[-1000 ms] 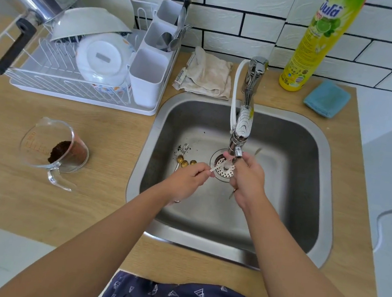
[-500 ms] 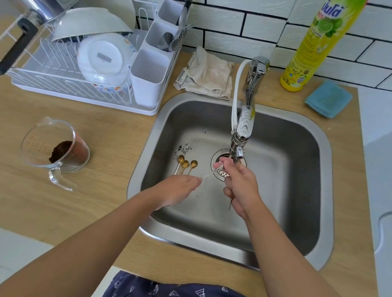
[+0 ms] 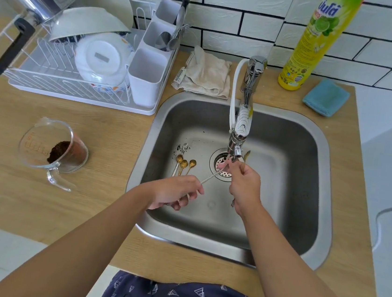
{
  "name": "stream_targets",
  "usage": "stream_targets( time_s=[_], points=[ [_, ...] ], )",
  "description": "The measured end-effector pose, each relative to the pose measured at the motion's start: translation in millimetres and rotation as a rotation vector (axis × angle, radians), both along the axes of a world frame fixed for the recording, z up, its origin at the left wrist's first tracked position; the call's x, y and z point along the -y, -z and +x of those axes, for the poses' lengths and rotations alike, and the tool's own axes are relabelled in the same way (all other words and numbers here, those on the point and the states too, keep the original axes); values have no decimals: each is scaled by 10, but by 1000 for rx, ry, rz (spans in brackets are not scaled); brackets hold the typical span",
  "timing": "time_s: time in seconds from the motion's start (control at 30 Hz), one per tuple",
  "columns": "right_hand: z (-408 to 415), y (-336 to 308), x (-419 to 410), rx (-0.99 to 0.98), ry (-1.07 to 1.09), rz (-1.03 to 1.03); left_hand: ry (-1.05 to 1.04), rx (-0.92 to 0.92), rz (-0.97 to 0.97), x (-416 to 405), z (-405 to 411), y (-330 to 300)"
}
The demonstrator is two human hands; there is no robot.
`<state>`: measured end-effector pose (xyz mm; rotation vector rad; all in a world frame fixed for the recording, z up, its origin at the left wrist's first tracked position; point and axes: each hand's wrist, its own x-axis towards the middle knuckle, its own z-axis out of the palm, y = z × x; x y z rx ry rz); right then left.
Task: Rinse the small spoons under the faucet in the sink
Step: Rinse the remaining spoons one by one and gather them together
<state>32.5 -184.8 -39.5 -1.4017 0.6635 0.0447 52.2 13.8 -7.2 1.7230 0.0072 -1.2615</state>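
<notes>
My left hand (image 3: 177, 190) pinches the handle end of a thin silver spoon (image 3: 211, 176) that slants up to the right, its bowl under the faucet (image 3: 241, 126) spout over the drain (image 3: 222, 168). My right hand (image 3: 244, 185) is closed around a gold spoon (image 3: 246, 155) whose tip sticks up past the spout, and its fingers touch the silver spoon's bowl end. Three small gold spoons (image 3: 184, 164) lie together on the sink (image 3: 284, 182) floor left of the drain, beside dark coffee grounds and another small silver spoon (image 3: 185, 146).
A white dish rack (image 3: 58, 83) with bowls and a cutlery caddy stands at the back left. A glass measuring cup (image 3: 55, 150) with coffee grounds sits on the counter left of the sink. A beige cloth (image 3: 204, 76), a yellow detergent bottle (image 3: 312, 44) and a blue sponge (image 3: 326, 97) line the back.
My left hand has drawn back down and to the left, uncovering the three gold spoons on the sink floor. The silver spoon now stretches longer between both hands.
</notes>
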Motion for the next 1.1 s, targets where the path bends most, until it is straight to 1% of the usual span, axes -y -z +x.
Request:
stream_targets(
  time_s=[0.07,0.13,0.17,0.23,0.3,0.4,0.43,0.53,0.6,0.7,0.83,1.0,1.03,1.1],
  points=[
    [9,13,20,0,94,-44,-6,128,62,-38,8,40],
    [21,8,80,-15,196,-7,-122,221,61,19,28,66],
    [22,-4,115,-13,231,45,-178,271,52,97,48,67],
    [21,-46,197,32,284,214,-235,351,29,329,107,75],
    [21,-104,275,71,285,332,-241,331,-24,589,170,58],
    [49,-171,358,66,273,327,-261,155,-169,831,276,26],
    [66,-186,388,66,291,317,-254,141,-187,841,298,35],
    [94,-218,473,81,334,281,-224,246,-173,749,298,115],
    [89,-229,461,96,330,305,-298,293,-181,714,237,170],
    [86,-248,320,130,310,414,-382,275,-225,787,94,204],
    [58,-224,224,136,324,523,-458,193,-271,931,-60,194],
    [16,-171,221,138,370,578,-485,179,-202,998,-105,169],
    [9,-154,222,149,380,599,-482,203,-162,1007,-110,167],
    [-2,-125,240,165,402,621,-440,322,-5,1009,-112,181]
  ],
)
